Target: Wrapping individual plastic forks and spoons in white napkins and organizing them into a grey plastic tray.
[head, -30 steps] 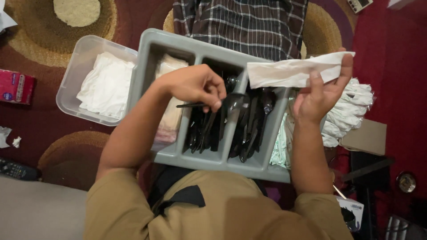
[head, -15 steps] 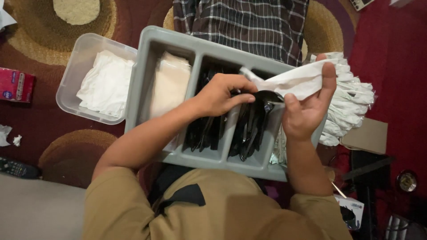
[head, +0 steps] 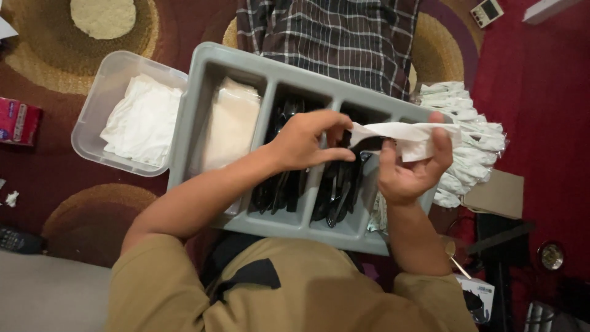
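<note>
The right hand (head: 409, 172) is gripping a white paper napkin (head: 412, 136) between thumb and fingers, holding it stretched sideways just above the grey tray (head: 212, 67). The left hand (head: 307, 144) is pinching the napkin's near end with thumb and forefinger, and a dark piece of plastic cutlery (head: 369, 145) is showing there, partly wrapped in the paper; which piece it is cannot be told. Both hands are hovering over the tray's middle compartments, where more black cutlery (head: 335, 193) is lying in heaps. The tray's leftmost compartment is holding a stack of flat napkins (head: 230, 126). Touching the tray's left side, a clear plastic box (head: 98, 104) is holding crumpled white tissue (head: 141, 120). Beyond the tray's right end, a pile of wrapped white bundles (head: 470, 132) is resting on the red carpet (head: 541, 92). Behind the tray's far edge, a checked cloth (head: 326, 37) is spreading across the floor.
</note>
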